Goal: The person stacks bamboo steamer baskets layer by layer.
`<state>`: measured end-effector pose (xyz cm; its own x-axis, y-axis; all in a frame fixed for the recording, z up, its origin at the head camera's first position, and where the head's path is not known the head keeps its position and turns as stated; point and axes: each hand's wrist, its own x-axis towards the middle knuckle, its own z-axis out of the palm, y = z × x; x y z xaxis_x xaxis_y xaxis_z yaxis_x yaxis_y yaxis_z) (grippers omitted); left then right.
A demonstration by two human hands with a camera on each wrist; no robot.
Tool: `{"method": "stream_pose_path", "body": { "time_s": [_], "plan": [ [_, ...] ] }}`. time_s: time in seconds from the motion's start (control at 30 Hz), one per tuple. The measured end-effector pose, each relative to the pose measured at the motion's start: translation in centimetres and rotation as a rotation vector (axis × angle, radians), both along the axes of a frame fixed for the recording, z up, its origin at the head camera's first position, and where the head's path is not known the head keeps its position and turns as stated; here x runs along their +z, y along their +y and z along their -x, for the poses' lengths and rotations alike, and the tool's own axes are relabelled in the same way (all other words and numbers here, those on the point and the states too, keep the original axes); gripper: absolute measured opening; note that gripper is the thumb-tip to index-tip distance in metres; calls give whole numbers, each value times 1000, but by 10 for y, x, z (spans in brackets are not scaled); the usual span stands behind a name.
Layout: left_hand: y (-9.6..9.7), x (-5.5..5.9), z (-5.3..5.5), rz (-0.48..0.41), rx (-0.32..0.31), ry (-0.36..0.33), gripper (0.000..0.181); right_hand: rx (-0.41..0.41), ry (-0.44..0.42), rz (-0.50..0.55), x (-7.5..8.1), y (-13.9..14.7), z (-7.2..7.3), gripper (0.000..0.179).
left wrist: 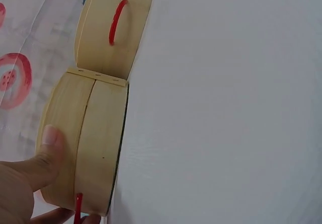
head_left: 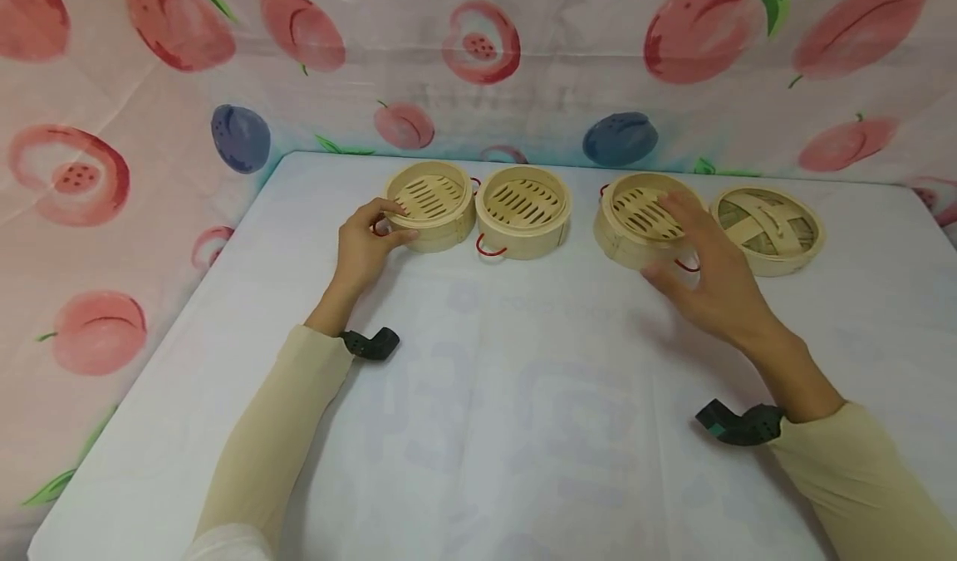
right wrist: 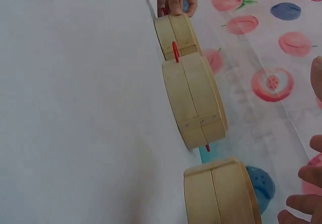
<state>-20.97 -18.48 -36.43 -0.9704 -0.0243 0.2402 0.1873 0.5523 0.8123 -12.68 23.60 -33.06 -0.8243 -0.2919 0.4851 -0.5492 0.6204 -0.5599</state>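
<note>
Along the back of the table stand three round bamboo steamer baskets with slatted bottoms and red loop handles. My left hand (head_left: pixel 364 241) grips the leftmost steamer basket (head_left: pixel 443 238), its thumb (left wrist: pixel 50 146) on the pale side wall and the other fingers round by the red handle (left wrist: pixel 78 206). Right beside it is the middle steamer basket (head_left: pixel 527 243). My right hand (head_left: pixel 714 287) is raised with fingers spread, overlapping the right steamer basket (head_left: pixel 624 243) in the head view. In the right wrist view its fingers are apart from that basket's wall. Nothing is in this hand.
A woven bamboo steamer lid (head_left: pixel 788 267) with a strap handle lies right of the baskets, partly behind my right hand. A fruit-print cloth (head_left: pixel 546 104) hangs behind the white table (head_left: pixel 523 428). A dark wrist camera (head_left: pixel 740 425) sticks out at my right cuff.
</note>
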Motion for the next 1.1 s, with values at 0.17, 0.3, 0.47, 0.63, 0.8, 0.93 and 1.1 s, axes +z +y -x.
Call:
{"method": "stream_pose_path", "body": {
  "time_s": [0.17,0.3,0.47,0.63,0.8,0.93,1.1],
  "plan": [
    [-1,3,-2,-93,17,32,33,20,16,1,2,-11,6,77],
    [-2,12,-4,-132,20,56,32,32,12,10,7,-20,10,76],
    [-4,27,-12,-95,2,65,32,22,-54,25,14,-33,15,76],
    [-5,38,-29,-171,-53,56,31,60,-103,76,15,-48,20,80],
    [-2,48,-37,-262,-142,60,31,117,-88,127,19,-63,24,79],
    [3,52,-42,-286,-185,65,30,154,-92,156,30,-77,18,76],
    [11,57,-48,-289,-231,60,31,201,-95,176,47,-92,7,70]
  ]
}}
